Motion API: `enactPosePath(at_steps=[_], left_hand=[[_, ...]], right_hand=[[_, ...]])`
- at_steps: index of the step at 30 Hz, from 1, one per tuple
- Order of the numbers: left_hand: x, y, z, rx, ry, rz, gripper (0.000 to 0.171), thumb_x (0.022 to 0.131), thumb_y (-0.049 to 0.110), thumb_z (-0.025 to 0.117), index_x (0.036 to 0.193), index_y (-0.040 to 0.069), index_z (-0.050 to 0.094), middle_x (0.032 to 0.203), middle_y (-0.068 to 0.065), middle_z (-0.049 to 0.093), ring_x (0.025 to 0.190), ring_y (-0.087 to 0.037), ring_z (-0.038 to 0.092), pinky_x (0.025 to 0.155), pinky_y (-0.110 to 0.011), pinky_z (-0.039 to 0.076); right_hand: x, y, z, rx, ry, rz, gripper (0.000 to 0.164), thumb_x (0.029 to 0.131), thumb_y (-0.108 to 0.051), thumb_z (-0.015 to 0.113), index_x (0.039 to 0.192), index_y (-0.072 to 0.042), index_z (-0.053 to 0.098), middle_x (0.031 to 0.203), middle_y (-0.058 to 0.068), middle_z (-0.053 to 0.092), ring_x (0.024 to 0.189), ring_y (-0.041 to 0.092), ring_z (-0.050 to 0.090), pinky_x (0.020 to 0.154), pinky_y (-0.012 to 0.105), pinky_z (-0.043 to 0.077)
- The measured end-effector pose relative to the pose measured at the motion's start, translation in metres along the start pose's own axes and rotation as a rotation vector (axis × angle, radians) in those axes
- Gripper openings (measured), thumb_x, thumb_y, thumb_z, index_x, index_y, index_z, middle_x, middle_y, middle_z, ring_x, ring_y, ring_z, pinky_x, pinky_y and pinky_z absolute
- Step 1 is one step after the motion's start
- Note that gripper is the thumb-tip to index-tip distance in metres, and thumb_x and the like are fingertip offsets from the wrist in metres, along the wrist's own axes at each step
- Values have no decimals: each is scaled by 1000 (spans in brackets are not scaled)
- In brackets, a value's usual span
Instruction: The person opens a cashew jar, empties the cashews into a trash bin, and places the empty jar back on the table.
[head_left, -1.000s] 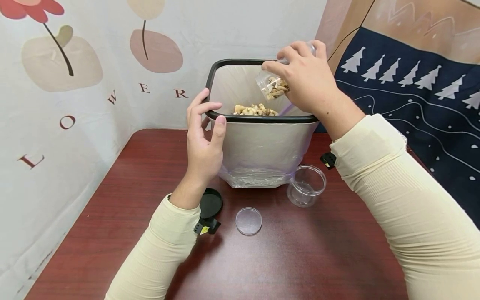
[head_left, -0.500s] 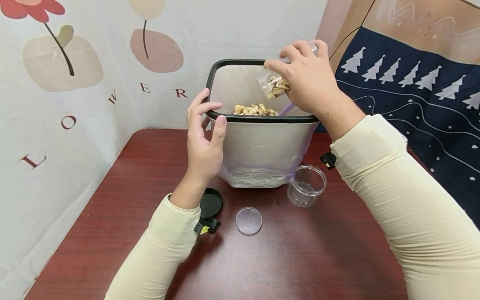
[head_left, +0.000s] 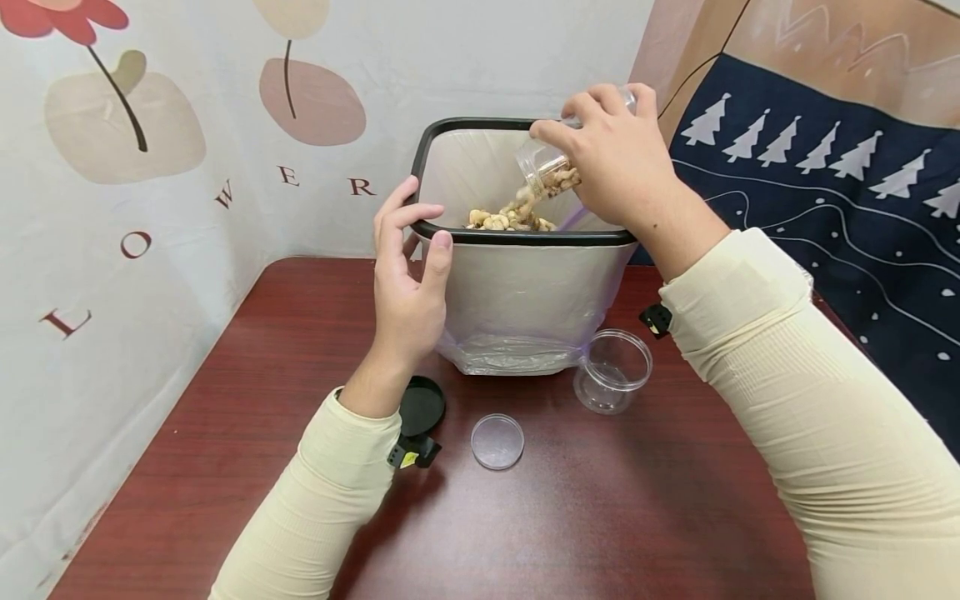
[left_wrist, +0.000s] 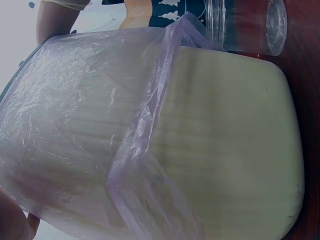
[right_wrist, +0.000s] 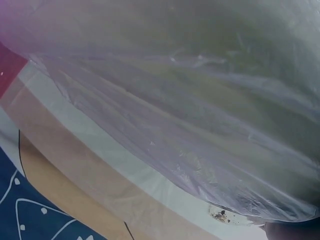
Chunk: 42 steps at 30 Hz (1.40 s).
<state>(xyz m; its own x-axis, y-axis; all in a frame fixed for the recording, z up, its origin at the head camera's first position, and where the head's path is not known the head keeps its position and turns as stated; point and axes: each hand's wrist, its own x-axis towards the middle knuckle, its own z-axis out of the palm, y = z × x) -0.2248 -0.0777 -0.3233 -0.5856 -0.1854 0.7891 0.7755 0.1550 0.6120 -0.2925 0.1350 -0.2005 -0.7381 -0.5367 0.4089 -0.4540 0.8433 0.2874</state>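
In the head view my right hand [head_left: 618, 162] grips a clear plastic jar [head_left: 534, 164], tipped mouth-down over the bin. Nuts in the jar [head_left: 558, 180] pour from its mouth onto a pile of pale nuts [head_left: 498, 220], which look like cashews, inside the lined bin. My left hand [head_left: 408, 287] rests at the near left corner of the bin's black rim [head_left: 525, 238], its fingers loosely extended over the edge and the thumb along the front. A thin translucent bag [head_left: 525, 292] lines the bin and hangs over its outside; the left wrist view shows the pale bin wall [left_wrist: 235, 145] below the bag's edge [left_wrist: 145, 120].
On the dark red table [head_left: 600, 517] stands an open clear jar [head_left: 612, 372], right of the bin. A clear round lid [head_left: 498, 442] lies in front, with a black lid [head_left: 422, 407] beside the left wrist. Printed cloths [head_left: 810, 175] hang behind.
Nuts now slide out of the tipped jar and fall onto the pile; half a second ago they lay inside it. The left hand and the bin have not moved.
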Motion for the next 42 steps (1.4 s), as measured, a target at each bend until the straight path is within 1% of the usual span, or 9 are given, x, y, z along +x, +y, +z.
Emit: enactPosePath(at_steps=[5,7,18,34,37,42], left_hand=[[0,0,0,6,0,1,39,99,30,55,121,-2,56,153,-16,38,143,-14,37,103,-46,41],[0,0,0,6,0,-1,39,99,29,55,121,-2,56,153,-15,38,144,-14,37,103,-46,41],[0,0,0,10,3,3,38,98,29,55,121,-2,56,153,-15,39,143,-13,37,102,-47,42],[0,-1,-1,-1,0,2,39,98,30,55,121,-2,56,153,-16,38,144,-14,37,102,-49,41],[0,-1,-1,-1,-1,2,38,98,29,55,121,-2,56,153,-16,38,144,-14,37,102,-48,41],[0,-1,-1,3,-3,2,38,98,29,55,122,-1,56,153,-15,38,144,-14,37,102,-48,41]], right_hand=[[0,0,0,-1,-4,6,64,86,0,67,142,-26,50,143,19,49,139,39,36,114,65,18],[0,0,0,0,-4,8,63,87,-1,66,142,-26,50,143,19,49,139,39,36,114,64,18],[0,0,0,0,-4,8,63,86,0,63,142,-25,49,142,19,49,138,39,36,113,64,19],[1,-1,1,-7,-5,1,65,85,1,65,143,-26,50,144,19,48,139,38,35,114,64,17],[2,-1,1,-12,2,-8,64,86,0,68,142,-25,51,143,19,48,139,38,35,115,64,16],[2,-1,1,-15,32,-23,64,86,2,67,142,-25,52,142,19,50,138,38,37,115,64,16]])
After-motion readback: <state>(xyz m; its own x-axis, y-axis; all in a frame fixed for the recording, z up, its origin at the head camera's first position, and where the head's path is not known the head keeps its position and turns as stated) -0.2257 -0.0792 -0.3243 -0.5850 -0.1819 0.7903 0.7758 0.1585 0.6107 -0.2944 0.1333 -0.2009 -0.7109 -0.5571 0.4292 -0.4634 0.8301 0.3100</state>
